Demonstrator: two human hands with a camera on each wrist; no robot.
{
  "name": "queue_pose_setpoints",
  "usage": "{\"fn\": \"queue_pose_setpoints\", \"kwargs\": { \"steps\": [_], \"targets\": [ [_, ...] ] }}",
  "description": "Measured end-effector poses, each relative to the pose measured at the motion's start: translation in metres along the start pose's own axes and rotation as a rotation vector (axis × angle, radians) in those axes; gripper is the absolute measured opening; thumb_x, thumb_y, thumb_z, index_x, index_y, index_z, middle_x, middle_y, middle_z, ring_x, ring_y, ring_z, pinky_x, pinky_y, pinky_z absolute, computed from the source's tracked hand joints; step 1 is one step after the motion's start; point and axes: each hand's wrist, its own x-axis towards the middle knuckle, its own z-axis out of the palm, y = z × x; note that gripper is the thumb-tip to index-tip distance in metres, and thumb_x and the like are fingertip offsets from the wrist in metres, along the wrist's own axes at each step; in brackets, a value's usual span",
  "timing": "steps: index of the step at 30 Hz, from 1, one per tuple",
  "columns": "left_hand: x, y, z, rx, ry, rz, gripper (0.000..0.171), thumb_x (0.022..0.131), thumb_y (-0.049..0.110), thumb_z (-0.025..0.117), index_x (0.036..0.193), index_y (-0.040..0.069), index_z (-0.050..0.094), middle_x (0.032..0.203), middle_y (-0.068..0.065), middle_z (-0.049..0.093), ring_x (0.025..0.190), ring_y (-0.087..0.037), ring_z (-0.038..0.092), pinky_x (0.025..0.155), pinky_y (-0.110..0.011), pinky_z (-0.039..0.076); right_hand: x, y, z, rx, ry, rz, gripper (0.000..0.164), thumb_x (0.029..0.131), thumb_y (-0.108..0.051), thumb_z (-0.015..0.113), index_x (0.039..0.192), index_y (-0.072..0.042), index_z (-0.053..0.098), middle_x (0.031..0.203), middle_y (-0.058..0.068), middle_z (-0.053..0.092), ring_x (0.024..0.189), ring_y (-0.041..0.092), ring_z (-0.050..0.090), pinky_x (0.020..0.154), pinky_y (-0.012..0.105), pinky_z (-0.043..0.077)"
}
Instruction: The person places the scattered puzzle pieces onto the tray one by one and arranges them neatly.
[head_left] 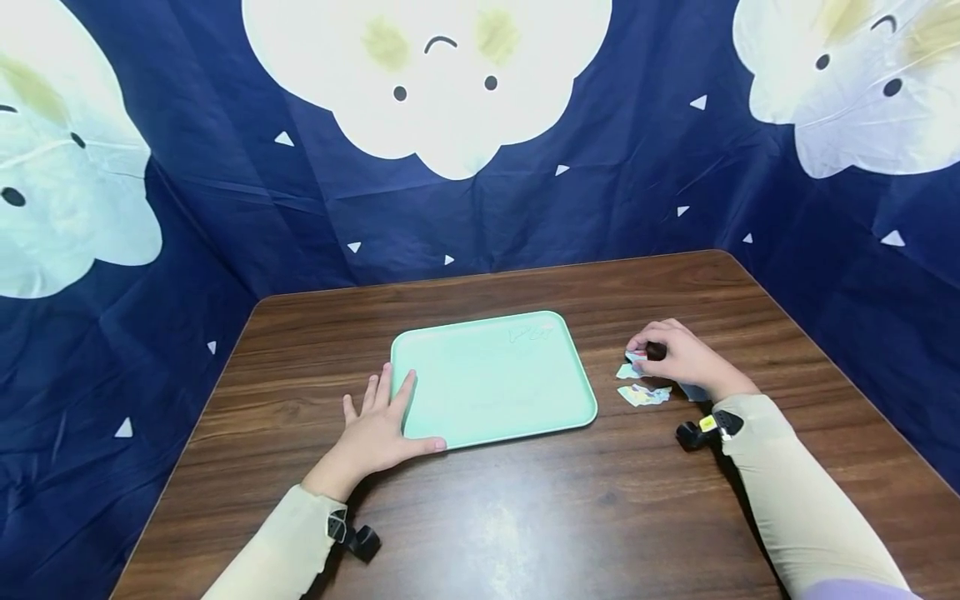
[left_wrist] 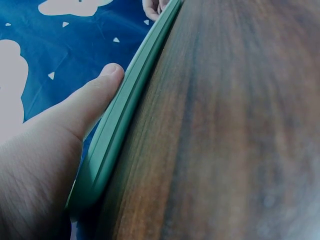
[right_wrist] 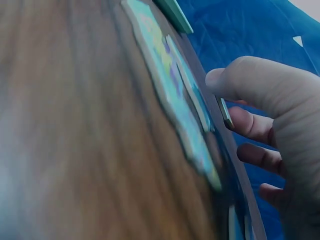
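A pale green tray lies on the wooden table. My left hand rests at its front left corner, fingers spread and straight, the thumb along the rim in the left wrist view. To the right of the tray, my right hand pinches a small puzzle piece between thumb and fingers, low over the table. Just under it lies a light blue puzzle piece. Nearer the front is a longer, multicoloured piece. Another blue piece is partly hidden beneath the right wrist.
The brown wooden table has rounded far corners. Behind and beside it hangs a dark blue curtain with white clouds and small triangles. A black wrist camera sits under the right sleeve, and another beside the left one.
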Motion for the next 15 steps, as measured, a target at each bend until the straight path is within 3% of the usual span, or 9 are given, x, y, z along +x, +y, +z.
{"fn": "queue_pose_setpoints", "kwargs": {
  "steps": [15],
  "targets": [
    [-0.001,0.001,0.0,-0.002,0.004,0.002,0.133,0.065,0.097,0.053,0.165,0.019,0.012,0.168,-0.022,-0.008,0.153,-0.046,-0.004,0.107,-0.08,-0.006,0.03,-0.018,0.01,0.012,-0.014,0.011,0.019,0.085,-0.016,0.08,0.104,-0.014,0.076,0.1,0.001,0.069,0.101,0.026,0.053,0.09,0.046,0.039]
  ]
}}
